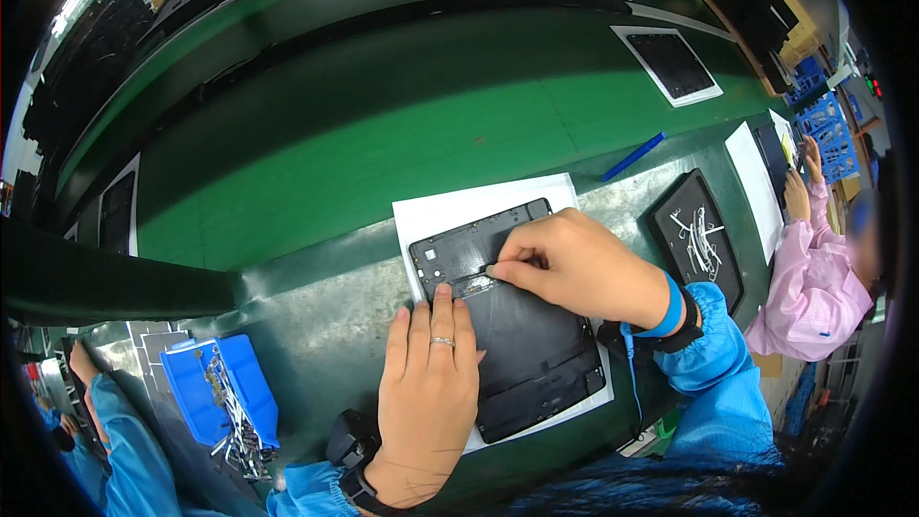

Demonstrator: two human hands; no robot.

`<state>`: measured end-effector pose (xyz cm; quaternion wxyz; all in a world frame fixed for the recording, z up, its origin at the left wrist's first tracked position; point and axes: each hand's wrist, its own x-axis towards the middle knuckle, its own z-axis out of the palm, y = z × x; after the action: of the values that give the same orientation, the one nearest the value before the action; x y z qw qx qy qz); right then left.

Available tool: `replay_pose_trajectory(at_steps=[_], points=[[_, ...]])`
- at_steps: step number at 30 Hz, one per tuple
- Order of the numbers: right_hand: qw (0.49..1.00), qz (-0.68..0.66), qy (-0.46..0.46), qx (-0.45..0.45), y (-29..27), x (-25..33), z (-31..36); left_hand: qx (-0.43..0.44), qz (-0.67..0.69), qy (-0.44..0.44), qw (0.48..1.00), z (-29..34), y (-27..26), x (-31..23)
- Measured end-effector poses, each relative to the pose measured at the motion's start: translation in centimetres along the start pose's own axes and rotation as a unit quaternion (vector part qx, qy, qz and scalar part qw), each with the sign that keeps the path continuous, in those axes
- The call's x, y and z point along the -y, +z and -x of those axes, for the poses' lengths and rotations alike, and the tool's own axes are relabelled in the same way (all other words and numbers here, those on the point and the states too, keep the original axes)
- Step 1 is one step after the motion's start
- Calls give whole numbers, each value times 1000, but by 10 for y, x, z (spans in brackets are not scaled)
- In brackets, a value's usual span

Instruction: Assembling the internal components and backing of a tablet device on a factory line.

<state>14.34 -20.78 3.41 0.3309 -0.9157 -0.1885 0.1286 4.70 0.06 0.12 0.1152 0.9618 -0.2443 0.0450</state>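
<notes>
A black tablet-like device housing lies at a slant on a white sheet in front of me. My left hand rests flat along its left side, fingers stretched out and tips on the housing near a narrow strip. From the right, my right hand reaches over the upper half, thumb and forefinger pinched together at the strip's right end. Whatever sits between those fingertips is too small and covered to name. A blue wristband with a cord circles my right wrist.
At left stands a blue bin of small metal parts. To the right, a black tray holds white strips; a blue pen lies beyond. Another housing lies on the green belt. A co-worker in pink works at far right.
</notes>
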Motion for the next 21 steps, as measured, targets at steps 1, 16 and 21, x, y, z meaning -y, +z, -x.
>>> replay_pose_trajectory(at_steps=[1,16,21], points=[[999,-26,38,9,-4,0,3,0,1,1,1000,-2,-1,-2],[985,-112,108,-72,6,-14,20,-21,-9,-5,1000,-17,7,-9],[979,-151,123,-58,4,-17,16,-4,-23,11,1000,-19,4,-5]])
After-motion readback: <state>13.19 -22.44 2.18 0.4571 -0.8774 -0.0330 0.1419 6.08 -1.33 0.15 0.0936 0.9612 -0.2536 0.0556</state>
